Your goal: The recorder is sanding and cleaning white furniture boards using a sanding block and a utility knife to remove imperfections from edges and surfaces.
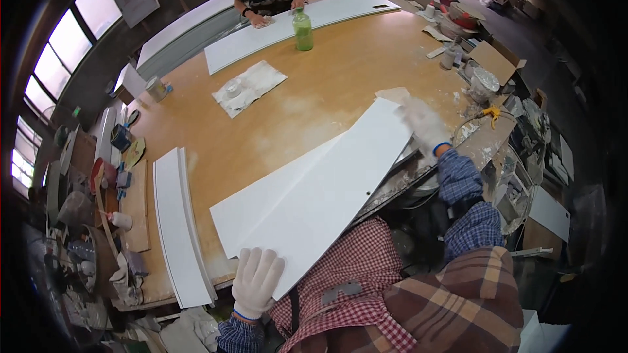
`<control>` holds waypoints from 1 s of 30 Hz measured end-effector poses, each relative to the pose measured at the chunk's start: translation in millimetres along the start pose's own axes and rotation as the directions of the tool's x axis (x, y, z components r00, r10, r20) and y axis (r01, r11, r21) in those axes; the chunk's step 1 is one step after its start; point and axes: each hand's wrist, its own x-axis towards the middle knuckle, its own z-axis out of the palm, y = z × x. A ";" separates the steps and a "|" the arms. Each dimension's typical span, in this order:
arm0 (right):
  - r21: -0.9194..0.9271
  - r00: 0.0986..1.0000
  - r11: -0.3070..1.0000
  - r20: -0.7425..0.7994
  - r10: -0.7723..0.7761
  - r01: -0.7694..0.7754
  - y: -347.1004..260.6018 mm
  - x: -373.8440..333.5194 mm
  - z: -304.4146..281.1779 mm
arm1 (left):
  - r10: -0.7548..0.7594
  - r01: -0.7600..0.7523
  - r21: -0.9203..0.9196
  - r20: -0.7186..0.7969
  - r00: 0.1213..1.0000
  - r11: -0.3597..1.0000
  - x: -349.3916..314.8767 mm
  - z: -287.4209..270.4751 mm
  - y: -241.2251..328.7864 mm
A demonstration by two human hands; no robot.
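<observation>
Two ends of a white panel (pixel 333 183), mid-frame: straight fingers of the gloved left hand (pixel 257 281) overlie the lower, the gloved right hand (pixel 424 124) blurs at the upper; either grip's closure I cannot tell. Likely stiff, lightish, easily scuffed, it suits edge holds. Around, a dusty tan table (pixel 353 72); upper left, windows (pixel 65 40).

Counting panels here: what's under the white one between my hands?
Another white panel sticks out along its left side, above the brown tabletop; whatever lies fully beneath is hidden.
</observation>
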 end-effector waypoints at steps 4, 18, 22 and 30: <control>0.253 0.922 0.953 -0.382 -0.059 0.166 -31.3 -5.8 -40.2 | -0.472 0.308 -0.598 -0.135 0.871 0.740 -13.6 -12.7 26.1; 0.460 0.208 0.355 0.339 -0.917 0.814 -188.8 -229.5 178.3 | -0.784 -0.032 -0.846 0.478 0.395 -0.532 -62.0 56.7 15.5; 0.189 0.276 0.342 0.308 -0.911 0.920 -149.9 -140.2 161.8 | -0.796 0.011 -0.858 0.480 0.367 -0.513 -71.0 59.3 9.5; -0.420 0.797 0.720 0.012 -0.603 0.552 -49.9 32.0 114.7 | -0.808 -0.129 -0.818 0.507 0.300 -0.560 -84.2 67.1 22.9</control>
